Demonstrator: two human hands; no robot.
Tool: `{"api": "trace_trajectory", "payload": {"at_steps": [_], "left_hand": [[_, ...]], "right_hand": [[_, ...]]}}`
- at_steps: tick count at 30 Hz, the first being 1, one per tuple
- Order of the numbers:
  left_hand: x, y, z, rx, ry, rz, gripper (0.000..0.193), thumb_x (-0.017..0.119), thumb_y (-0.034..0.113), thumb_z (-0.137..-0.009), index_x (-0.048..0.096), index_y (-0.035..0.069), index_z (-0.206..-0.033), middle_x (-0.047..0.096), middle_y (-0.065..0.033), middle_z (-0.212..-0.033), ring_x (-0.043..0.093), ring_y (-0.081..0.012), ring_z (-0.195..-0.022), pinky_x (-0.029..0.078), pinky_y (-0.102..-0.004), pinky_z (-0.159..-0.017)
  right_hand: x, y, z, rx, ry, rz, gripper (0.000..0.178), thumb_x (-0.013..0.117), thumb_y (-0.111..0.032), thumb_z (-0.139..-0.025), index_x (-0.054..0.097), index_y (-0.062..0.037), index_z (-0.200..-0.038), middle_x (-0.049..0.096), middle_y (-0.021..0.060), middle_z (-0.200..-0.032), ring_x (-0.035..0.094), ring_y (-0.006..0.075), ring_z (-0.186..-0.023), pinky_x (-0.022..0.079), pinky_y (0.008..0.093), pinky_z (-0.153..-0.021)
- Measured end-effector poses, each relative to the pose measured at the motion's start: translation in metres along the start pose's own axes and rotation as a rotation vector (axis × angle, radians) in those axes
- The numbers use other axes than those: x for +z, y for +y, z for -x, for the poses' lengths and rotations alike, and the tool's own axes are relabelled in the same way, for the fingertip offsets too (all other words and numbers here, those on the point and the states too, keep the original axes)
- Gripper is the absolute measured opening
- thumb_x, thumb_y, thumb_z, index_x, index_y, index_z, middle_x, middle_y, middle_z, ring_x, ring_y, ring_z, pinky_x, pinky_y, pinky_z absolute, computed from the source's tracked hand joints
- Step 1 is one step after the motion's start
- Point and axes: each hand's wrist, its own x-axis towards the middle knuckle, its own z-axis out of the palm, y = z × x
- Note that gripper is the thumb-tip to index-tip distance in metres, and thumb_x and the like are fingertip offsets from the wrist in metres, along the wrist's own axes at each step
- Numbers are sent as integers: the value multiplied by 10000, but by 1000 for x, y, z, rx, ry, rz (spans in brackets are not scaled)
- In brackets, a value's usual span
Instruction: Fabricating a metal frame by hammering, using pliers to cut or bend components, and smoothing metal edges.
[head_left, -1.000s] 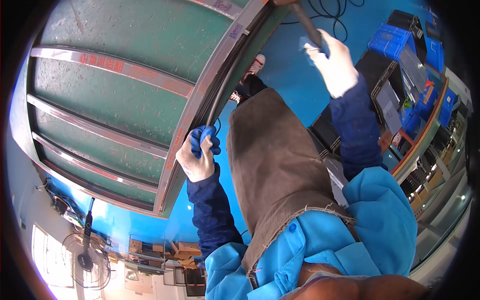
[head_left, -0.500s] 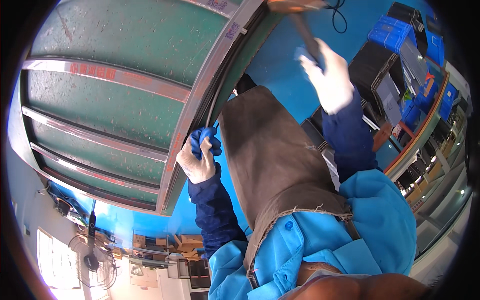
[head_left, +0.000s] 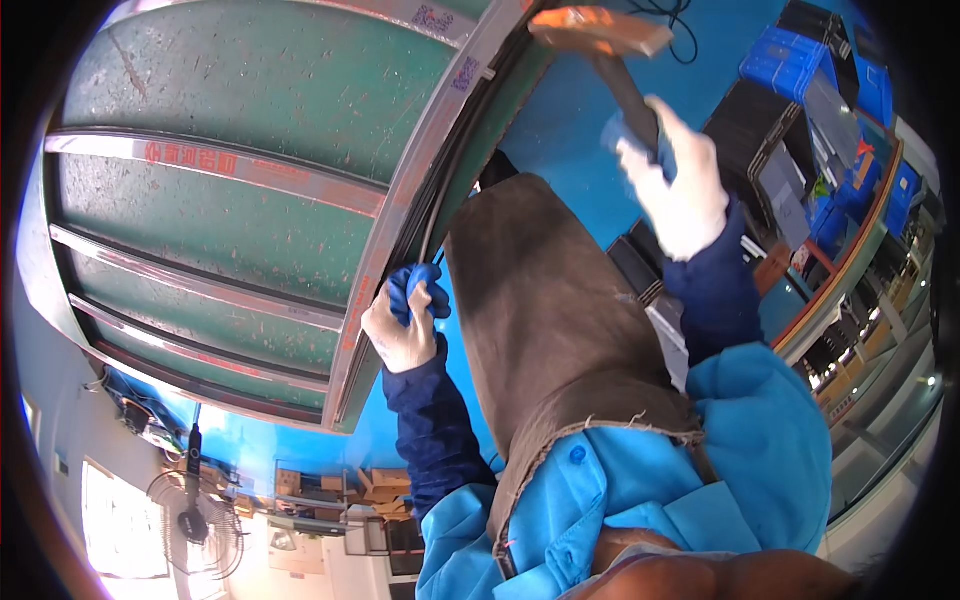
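Observation:
A metal frame (head_left: 390, 205) of silver bars lies over a green tabletop (head_left: 270, 70) at the left. Along its right-hand edge run thin black strips (head_left: 440, 190). My left hand (head_left: 405, 320), in a white glove with blue fingers, is closed on the near end of a black strip at that edge. In my similarly gloved right hand (head_left: 680, 185) is the dark handle of a hammer (head_left: 603, 32). Its orange-and-grey head is raised near the frame's far right edge, apart from it and slightly blurred.
A brown apron (head_left: 550, 300) covers my front. Blue crates (head_left: 785, 65) and black bins (head_left: 755, 140) stand at the right beside a curved table edge (head_left: 850, 255). A standing fan (head_left: 195, 520) and cardboard boxes (head_left: 385, 485) are at the lower left. A dark cable (head_left: 685, 35) lies on the blue floor.
My right hand and the hammer have shifted slightly right and nearer, bringing more of the hammer head into view. My left hand keeps its place at the frame edge.

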Motion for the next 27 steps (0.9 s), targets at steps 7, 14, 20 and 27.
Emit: {"api": "trace_trajectory", "payload": {"at_steps": [7, 14, 20, 27], "left_hand": [[1, 1, -3, 21, -12, 10, 327, 546, 264, -886, 637, -41, -810, 539, -54, -510, 470, -136, -399, 385, -214, -438], [3, 1, -4, 23, 3, 4, 314, 571, 261, -880, 640, -39, -813, 532, -51, -509, 471, -134, -402, 380, -216, -437], [2, 3, -1, 1, 2, -7, 288, 600, 240, -872, 641, -37, -803, 529, -51, -512, 471, -133, -405, 381, -215, -436], [-1, -3, 0, -31, -3, -40, 279, 606, 233, -869, 641, -33, -794, 528, -52, -512, 468, -131, -406, 382, -217, -432]], "right_hand": [[4, 5, -8, -11, -60, 150, 193, 644, -124, -812, 564, -50, -972, 628, 81, -683, 584, 269, -540, 442, 384, -538], [1, 3, -4, -41, -54, 225, 187, 635, -130, -826, 557, -49, -975, 625, 87, -680, 591, 272, -545, 444, 388, -538], [12, 12, -10, -15, -155, 312, 175, 625, -136, -830, 555, -48, -963, 620, 101, -674, 592, 297, -552, 440, 395, -533], [5, 3, 16, -141, -8, 10, 171, 621, -157, -826, 548, -47, -935, 624, 116, -680, 584, 332, -559, 437, 408, -534]]}}
